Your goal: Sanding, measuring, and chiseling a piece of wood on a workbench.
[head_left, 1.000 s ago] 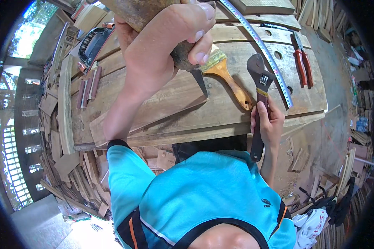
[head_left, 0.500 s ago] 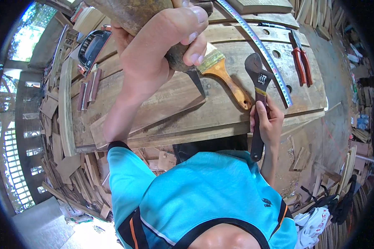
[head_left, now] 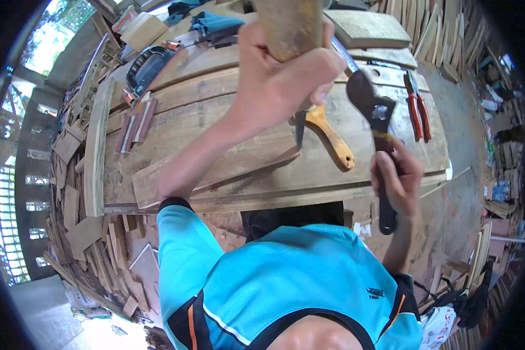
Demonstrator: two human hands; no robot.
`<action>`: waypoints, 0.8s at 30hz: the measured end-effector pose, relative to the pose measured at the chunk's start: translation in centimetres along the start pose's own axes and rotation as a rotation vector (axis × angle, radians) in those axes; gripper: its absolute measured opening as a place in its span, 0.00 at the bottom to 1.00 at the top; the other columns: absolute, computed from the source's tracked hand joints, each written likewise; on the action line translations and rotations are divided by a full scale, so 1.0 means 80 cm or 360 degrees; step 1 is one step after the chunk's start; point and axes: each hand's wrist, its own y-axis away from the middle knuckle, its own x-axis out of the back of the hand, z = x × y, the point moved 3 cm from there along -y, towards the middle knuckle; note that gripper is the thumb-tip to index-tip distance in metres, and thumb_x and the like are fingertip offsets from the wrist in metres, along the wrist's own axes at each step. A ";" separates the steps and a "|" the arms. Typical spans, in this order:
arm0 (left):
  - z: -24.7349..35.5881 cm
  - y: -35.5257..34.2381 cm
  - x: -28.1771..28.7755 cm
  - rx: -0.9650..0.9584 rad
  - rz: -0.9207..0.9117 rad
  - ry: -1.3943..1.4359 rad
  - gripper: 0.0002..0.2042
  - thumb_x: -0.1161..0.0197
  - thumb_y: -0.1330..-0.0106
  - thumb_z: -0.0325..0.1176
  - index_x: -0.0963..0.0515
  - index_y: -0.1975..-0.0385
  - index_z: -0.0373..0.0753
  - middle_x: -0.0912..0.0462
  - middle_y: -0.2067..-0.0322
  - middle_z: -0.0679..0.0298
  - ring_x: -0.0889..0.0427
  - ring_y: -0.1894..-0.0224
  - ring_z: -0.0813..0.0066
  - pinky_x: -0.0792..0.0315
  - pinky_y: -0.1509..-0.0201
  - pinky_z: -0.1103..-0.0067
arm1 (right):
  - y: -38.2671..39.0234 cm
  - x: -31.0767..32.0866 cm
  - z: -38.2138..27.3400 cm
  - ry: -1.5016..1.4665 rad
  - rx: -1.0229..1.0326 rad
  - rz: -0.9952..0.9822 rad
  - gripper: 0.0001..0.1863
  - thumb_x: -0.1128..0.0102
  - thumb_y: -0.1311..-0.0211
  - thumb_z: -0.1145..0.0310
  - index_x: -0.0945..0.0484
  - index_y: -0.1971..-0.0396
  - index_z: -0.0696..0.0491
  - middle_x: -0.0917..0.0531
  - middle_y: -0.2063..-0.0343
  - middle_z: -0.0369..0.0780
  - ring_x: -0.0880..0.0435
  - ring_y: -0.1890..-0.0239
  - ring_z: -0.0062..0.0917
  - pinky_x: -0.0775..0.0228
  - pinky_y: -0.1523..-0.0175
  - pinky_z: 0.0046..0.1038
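The left hand [head_left: 289,84] curls its fingers around a brown tool [head_left: 291,29], its thick end above the fist; the right hand [head_left: 401,178] grips a wrench [head_left: 381,127], its head beyond the fingers.

Daylight pours in from the left, burning out the tall opening backed by green foliage [head_left: 58,38] and the pale barred lattice window [head_left: 11,227]; glare whitens the smooth grey floor [head_left: 35,297] at lower left. The brown wooden plank tabletop [head_left: 198,96] is evenly bright, with a soft shadow beside the thin brown wooden board [head_left: 239,153]. Motion blur softens the bare right hand [head_left: 399,178] and the dark metal adjustable wrench [head_left: 382,124]. Fisheye distortion bends edges toward a black rim
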 end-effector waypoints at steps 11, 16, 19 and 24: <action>-0.001 0.003 -0.001 -0.0074 -0.0019 -0.0037 0.03 0.43 0.50 0.21 0.30 0.81 0.34 0.29 0.89 0.68 0.32 0.90 0.85 0.37 0.88 0.86 | 0.011 -0.036 -0.232 0.0897 0.0842 0.0259 0.15 0.57 0.37 0.68 0.30 0.56 0.62 0.31 0.86 0.34 0.39 0.90 0.10 0.51 0.85 0.13; 0.004 0.002 -0.010 -0.0061 -0.0049 -0.0115 0.04 0.42 0.52 0.23 0.31 0.81 0.35 0.30 0.90 0.68 0.32 0.90 0.86 0.37 0.88 0.86 | 0.022 0.011 -0.248 0.1236 0.0473 -0.0158 0.18 0.57 0.37 0.63 0.31 0.55 0.62 0.30 0.85 0.35 0.37 0.89 0.11 0.49 0.84 0.14; -0.002 0.005 -0.002 -0.0120 -0.0091 -0.0208 0.06 0.40 0.54 0.25 0.31 0.81 0.36 0.32 0.89 0.71 0.34 0.88 0.88 0.40 0.85 0.86 | 0.028 0.026 -0.240 0.1286 0.0179 -0.0487 0.20 0.58 0.37 0.60 0.31 0.55 0.61 0.29 0.84 0.36 0.36 0.88 0.11 0.48 0.84 0.15; -0.005 0.010 -0.007 -0.0266 -0.0153 -0.0329 0.08 0.39 0.56 0.27 0.33 0.82 0.37 0.35 0.88 0.73 0.38 0.85 0.88 0.42 0.81 0.85 | 0.030 0.021 -0.234 0.1313 0.0228 -0.0374 0.18 0.59 0.36 0.60 0.31 0.56 0.60 0.29 0.85 0.35 0.36 0.89 0.12 0.48 0.84 0.15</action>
